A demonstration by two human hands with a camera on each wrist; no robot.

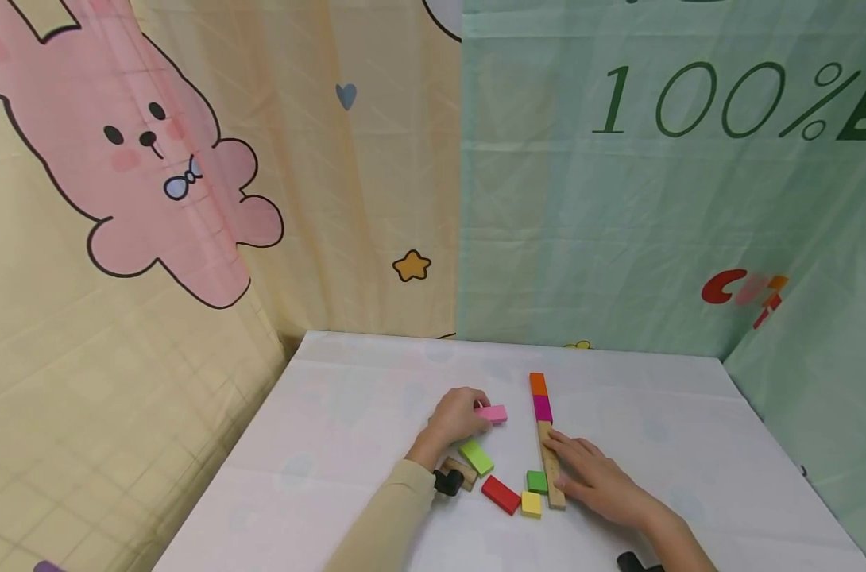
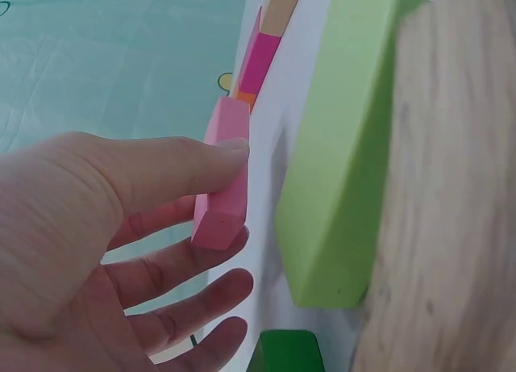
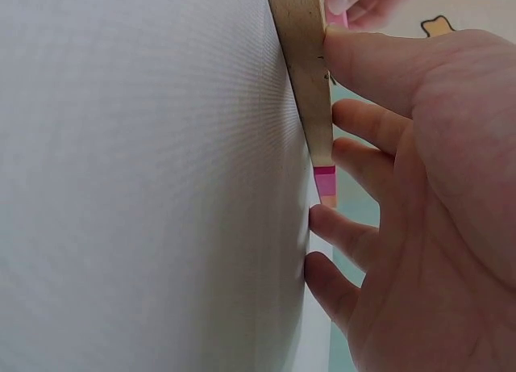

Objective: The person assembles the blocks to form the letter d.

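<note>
My left hand (image 1: pixel 456 417) pinches a pink block (image 1: pixel 493 414) between thumb and fingers; in the left wrist view the pink block (image 2: pixel 226 178) shows a gap from the white tablecloth. Right of it, an orange block (image 1: pixel 538 384), a magenta block (image 1: pixel 543 408) and a long bare-wood strip (image 1: pixel 551 469) lie end to end in a line. With extended fingers my right hand (image 1: pixel 605 485) touches the strip's right side; thumb and fingertips rest along the wood in the right wrist view. A green block (image 1: pixel 537 481) sits against the strip's left side.
Below the left hand lie a light green block (image 1: pixel 477 457), bare-wood pieces (image 1: pixel 461 472) partly behind the wrist camera, a red block (image 1: pixel 500 495) and a yellow block (image 1: pixel 531 504). The white-covered table (image 1: pixel 297 477) backs onto printed curtains (image 1: pixel 376 199).
</note>
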